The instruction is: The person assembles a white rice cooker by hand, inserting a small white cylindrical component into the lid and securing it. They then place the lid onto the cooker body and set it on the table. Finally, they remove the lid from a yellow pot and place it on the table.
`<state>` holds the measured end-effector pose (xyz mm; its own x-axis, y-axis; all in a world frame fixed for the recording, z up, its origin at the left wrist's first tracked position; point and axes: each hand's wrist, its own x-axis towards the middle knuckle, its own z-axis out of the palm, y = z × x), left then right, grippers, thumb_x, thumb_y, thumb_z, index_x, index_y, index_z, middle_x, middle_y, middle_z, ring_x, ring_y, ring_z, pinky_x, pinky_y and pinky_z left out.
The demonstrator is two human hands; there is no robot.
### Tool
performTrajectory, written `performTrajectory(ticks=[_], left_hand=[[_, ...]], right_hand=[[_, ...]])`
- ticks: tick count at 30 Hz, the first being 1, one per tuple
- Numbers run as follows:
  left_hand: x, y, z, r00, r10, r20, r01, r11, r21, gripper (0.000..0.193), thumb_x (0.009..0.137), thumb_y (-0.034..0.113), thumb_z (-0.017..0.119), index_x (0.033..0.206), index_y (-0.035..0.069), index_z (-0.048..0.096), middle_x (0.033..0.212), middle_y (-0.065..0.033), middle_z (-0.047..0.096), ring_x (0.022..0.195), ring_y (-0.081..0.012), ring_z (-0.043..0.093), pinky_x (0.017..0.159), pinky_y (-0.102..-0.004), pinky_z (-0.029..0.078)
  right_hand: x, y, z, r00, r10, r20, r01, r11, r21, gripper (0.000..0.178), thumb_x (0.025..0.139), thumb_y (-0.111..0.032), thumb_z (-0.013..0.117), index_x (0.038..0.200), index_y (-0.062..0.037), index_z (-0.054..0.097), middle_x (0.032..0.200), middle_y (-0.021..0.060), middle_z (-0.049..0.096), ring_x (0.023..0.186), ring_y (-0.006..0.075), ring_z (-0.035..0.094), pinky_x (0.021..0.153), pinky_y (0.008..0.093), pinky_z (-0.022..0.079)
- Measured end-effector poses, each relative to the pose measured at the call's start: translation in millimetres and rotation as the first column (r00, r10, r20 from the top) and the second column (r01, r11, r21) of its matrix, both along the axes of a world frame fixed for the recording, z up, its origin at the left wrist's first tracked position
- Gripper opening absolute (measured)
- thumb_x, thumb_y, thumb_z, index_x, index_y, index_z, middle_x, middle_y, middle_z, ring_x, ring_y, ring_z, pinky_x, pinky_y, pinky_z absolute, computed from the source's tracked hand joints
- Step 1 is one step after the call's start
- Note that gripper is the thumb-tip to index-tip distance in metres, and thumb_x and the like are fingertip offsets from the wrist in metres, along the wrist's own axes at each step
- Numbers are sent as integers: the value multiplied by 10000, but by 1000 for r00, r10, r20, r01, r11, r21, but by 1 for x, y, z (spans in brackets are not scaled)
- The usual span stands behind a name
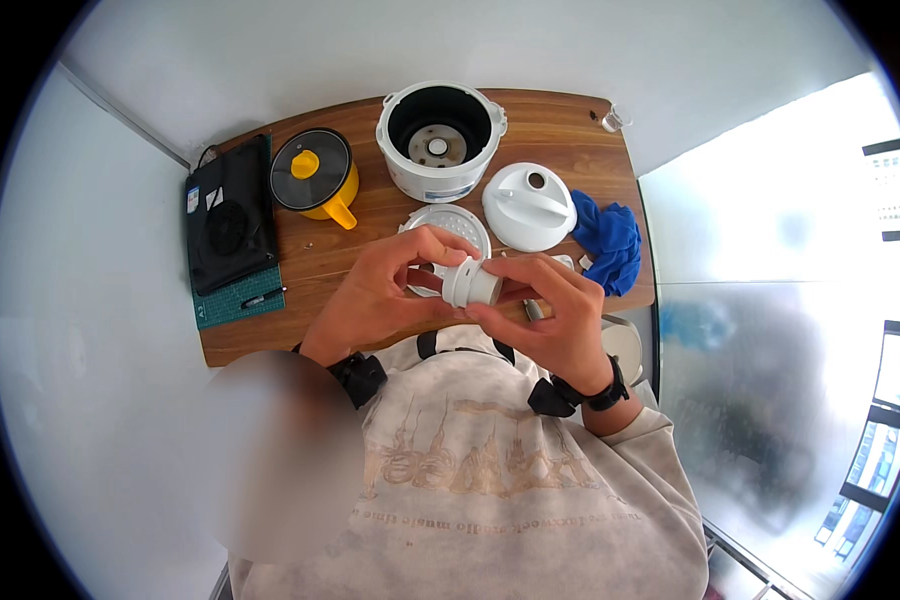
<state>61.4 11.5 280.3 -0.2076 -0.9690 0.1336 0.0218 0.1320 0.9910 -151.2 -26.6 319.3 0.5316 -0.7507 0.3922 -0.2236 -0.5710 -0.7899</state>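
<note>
A small white cylindrical plastic cap [473, 284] is held up between my two hands, over the table's near edge. The fingers of my left hand [385, 285] grip its left side, while my right hand [555, 300] pinches its right side with thumb and fingers. Partly hidden behind my hands lies a white perforated round plate [450, 218]. Just beyond, to the right, is a white domed lid [523, 215] with a round hole and a raised handle. The white rice cooker body [440, 180] stands uncovered at the back, its dark inside and round heating plate showing.
On the wooden table [340, 262] stands a yellow pot [320, 180] with a glass lid, handle toward me. At left, a black bag [232, 215] and a pen [263, 298] lie on a green mat [220, 305]. A blue cloth [610, 245] lies right; a small clear container [612, 120] stands far right.
</note>
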Motion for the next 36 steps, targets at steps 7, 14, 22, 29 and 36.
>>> performTrajectory(ticks=[7, 14, 22, 29, 36], left_hand=[[1, 1, 6, 999, 21, 34, -16, 989, -144, 415, 763, 66, 842, 1099, 109, 604, 1259, -110, 618, 1113, -220, 646, 869, -351, 595], [6, -1, 5, 971, -111, -211, 104, 994, -43, 462, 773, -8, 808, 1174, 84, 598, 1355, -183, 562, 1204, -264, 601, 980, -376, 543], [6, -1, 14, 978, -10, -206, 53, 978, 200, 483, 769, 5, 818, 1218, 38, 643, 1256, -130, 639, 1118, -236, 654, 955, -345, 550], [6, 0, 12, 987, -11, -161, 41, 982, 183, 565, 714, 0, 848, 1225, 20, 607, 1269, -176, 644, 1109, -242, 668, 964, -366, 556], [6, 1, 9, 970, -6, -242, 52, 981, 185, 534, 766, 16, 821, 1257, 30, 612, 1200, -129, 666, 1082, -231, 673, 961, -361, 546]], right_hand=[[0, -3, 2, 999, 42, 8, -41, 995, -96, 352, 749, -76, 843, 1059, -14, 687, 1023, 109, 703, 857, 206, 732, 732, 293, 612], [-2, -4, -7, 997, 32, 75, -32, 999, 3, 409, 731, -30, 841, 1099, -24, 661, 1083, 110, 692, 906, 215, 708, 780, 311, 594], [-4, -7, -4, 998, 44, 49, -40, 995, -91, 435, 703, 2, 836, 1099, -39, 663, 1093, 109, 681, 952, 236, 696, 796, 325, 586], [-4, -6, -1, 997, 56, 48, -50, 993, -104, 418, 705, 2, 825, 1095, -45, 680, 1091, 100, 660, 928, 235, 691, 779, 329, 583], [-3, -5, 0, 998, 42, 44, -36, 991, -128, 434, 705, 2, 824, 1108, -47, 673, 1096, 105, 655, 919, 232, 688, 768, 325, 584]])
